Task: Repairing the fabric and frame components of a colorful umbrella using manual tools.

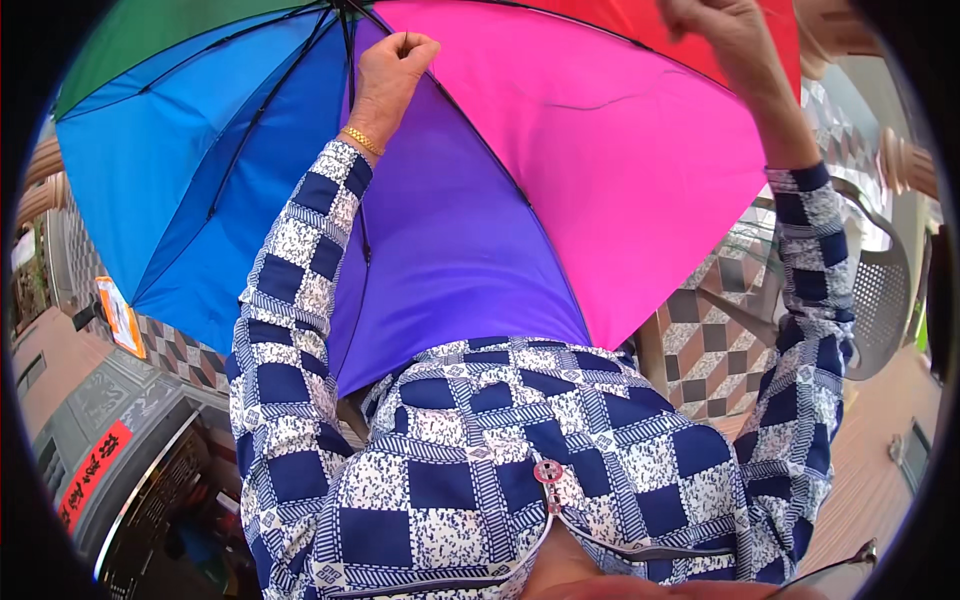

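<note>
A multicoloured umbrella (470,260) lies spread over my lap with its dark ribs facing me. My left hand (398,75) is closed in a pinch over the rib joint near the top, where the purple and pink panels meet. What its fingertips hold is too small to make out. My right hand (728,38) is raised at the upper right above the red panel (640,22). Its fingers are curled together, slightly blurred and partly cut off by the top edge. A thin curved line (600,106), perhaps a thread, crosses the pink panel between the hands.
A grey perforated chair (880,290) stands to the right. Patterned floor tiles (715,345) show below the pink panel. On the left are an orange-edged sign (121,318) and a red paper strip (95,475) above a dark doorway.
</note>
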A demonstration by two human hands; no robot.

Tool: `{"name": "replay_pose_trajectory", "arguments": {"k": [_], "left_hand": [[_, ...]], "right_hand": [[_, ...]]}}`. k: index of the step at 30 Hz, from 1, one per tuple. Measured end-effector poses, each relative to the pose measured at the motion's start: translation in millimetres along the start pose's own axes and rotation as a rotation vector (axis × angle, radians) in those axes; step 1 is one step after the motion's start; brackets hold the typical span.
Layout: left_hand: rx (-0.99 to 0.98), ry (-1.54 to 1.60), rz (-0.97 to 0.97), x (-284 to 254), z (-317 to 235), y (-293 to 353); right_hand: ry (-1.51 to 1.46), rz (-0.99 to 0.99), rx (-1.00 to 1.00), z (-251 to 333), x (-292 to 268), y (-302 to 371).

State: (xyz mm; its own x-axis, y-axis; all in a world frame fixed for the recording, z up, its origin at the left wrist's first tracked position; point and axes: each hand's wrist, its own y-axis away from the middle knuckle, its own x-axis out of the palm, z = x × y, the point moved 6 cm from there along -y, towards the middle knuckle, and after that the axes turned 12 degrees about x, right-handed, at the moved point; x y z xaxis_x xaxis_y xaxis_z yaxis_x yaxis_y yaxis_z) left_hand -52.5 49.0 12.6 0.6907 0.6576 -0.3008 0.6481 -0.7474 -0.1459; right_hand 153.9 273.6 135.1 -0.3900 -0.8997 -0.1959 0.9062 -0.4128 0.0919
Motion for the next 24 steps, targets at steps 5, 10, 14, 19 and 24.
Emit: {"name": "replay_pose_trajectory", "arguments": {"k": [5, 10, 14, 19, 24], "left_hand": [[-0.060, 0.155, 0.010, 17, -15, -11], [0.074, 0.039, 0.048, 19, -27, -12], [0.026, 0.071, 0.013, 16, -18, -12], [-0.052, -0.007, -0.011, 8, 0, -9], [0.195, -0.439, 0.190, 9, -2, -4]], "right_hand": [[-0.148, 0.156, 0.297, -92, 152, -36], [-0.272, 0.095, 0.403, -114, 183, -64], [-0.432, -0.047, 0.500, -122, 182, -68], [-0.682, 0.217, 0.640, -125, 168, -36], [-0.807, 0.009, 0.321, -92, -125, 8]]}}
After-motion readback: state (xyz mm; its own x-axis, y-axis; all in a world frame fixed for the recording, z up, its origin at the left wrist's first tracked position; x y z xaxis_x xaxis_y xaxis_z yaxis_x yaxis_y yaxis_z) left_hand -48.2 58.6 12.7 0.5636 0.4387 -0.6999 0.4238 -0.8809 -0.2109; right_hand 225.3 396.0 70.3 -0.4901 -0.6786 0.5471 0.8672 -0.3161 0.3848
